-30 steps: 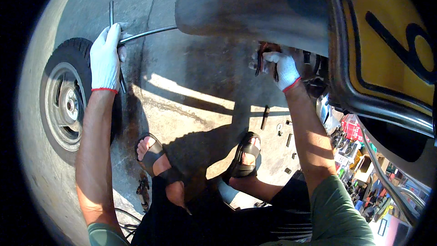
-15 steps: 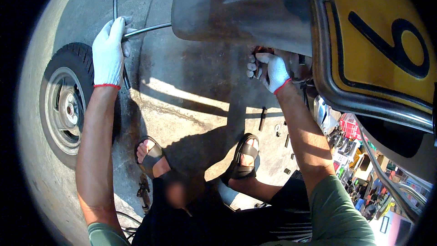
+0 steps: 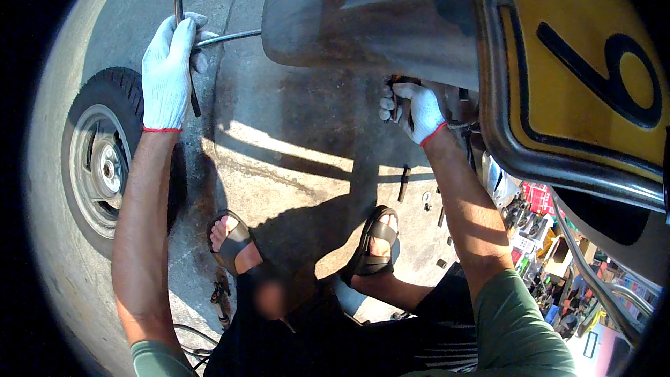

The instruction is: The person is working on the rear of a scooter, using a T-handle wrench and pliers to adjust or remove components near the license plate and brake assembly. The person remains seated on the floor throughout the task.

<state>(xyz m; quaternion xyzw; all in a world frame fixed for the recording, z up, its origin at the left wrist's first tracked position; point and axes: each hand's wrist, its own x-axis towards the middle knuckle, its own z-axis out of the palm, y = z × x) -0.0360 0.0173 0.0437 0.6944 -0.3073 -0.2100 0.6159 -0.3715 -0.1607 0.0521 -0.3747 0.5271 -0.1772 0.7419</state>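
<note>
Hands (image 3: 166, 73) (image 3: 423, 110), two; T-handle (image 3: 234, 38), one

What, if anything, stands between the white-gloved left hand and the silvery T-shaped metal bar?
Nothing visible: the left hand is wrapped around the bar. Farther along, the dark grey, rounded panel hides the bar's far end from view.

The left hand (image 3: 167, 73) and the T-shaped bar (image 3: 230, 38) now sit farther from the person than a second ago, with less of the bar's shaft showing. The dark mudguard (image 3: 370, 35) and yellow plate (image 3: 593, 73) are farther left, as is the right hand (image 3: 420, 108), whose fingers cover more of the reddish-brown part (image 3: 403, 79).
</note>
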